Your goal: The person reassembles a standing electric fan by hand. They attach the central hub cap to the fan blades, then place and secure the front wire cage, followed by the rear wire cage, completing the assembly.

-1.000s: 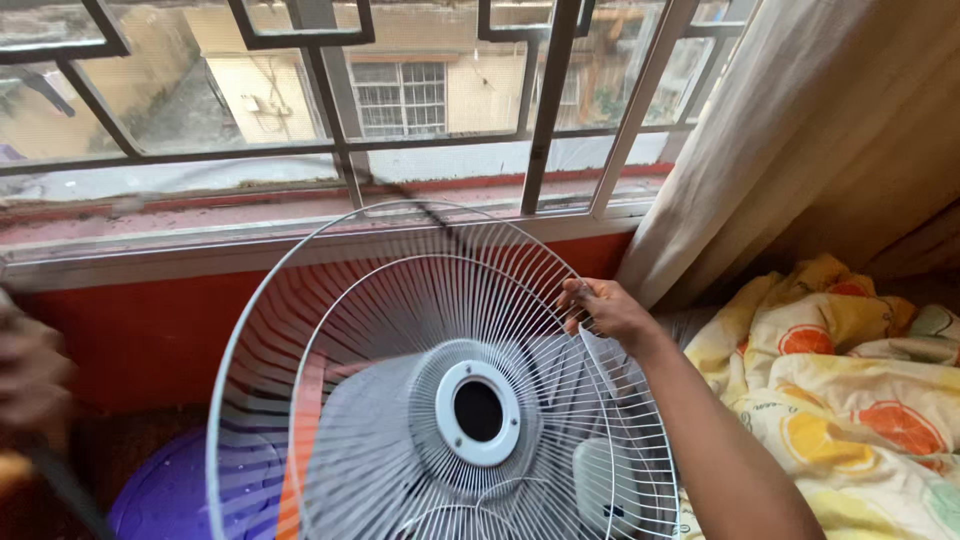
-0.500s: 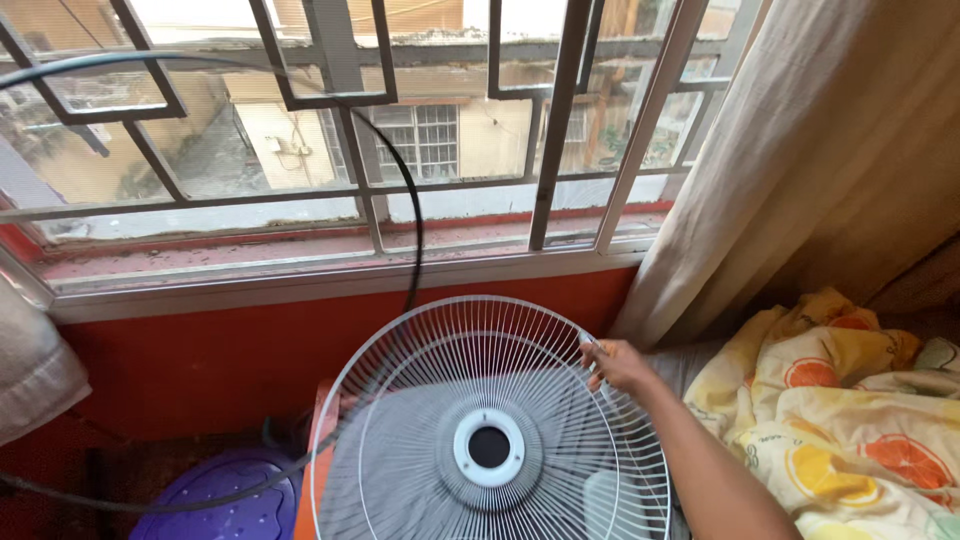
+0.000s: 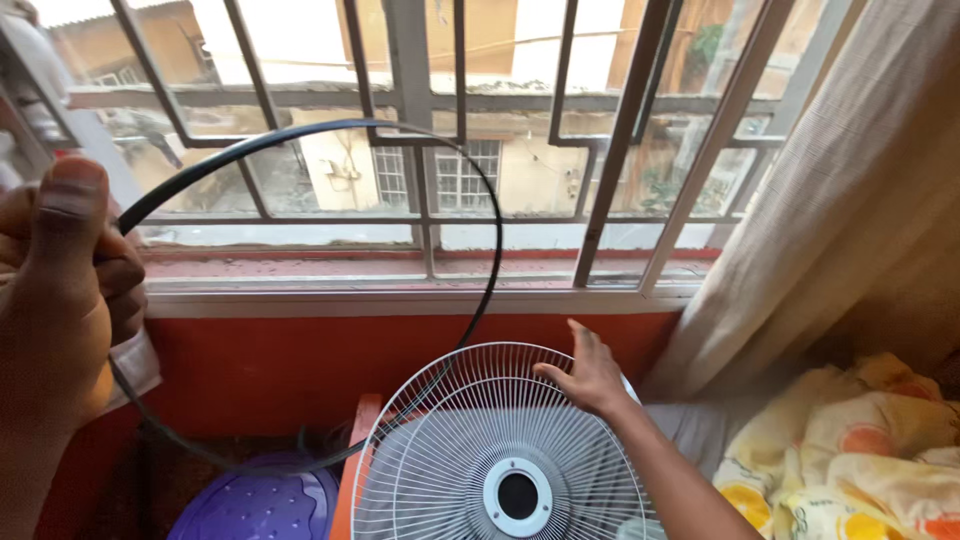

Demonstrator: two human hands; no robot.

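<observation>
Barred window [image 3: 420,180] fills top of frame. Left hand [image 3: 60,290], far left, fingers curled tight around black rim band [image 3: 490,240], lifting it clear. Right hand [image 3: 590,375], fingers spread, steadies white fan grille [image 3: 450,470], bottom centre.

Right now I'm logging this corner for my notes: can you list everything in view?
Fan grille: one, white wire, bottom centre.
Rim band: one, black hoop, lifted before the window.
Window bars: one grid, grey, top.
Curtain: one, beige, right.
Blanket: one, yellow with orange circles, lower right.
Lid: one, purple, bottom left.
Wall: red, under sill.
Left hand: grips the band.
Right hand: rests on the grille's top edge.
</observation>
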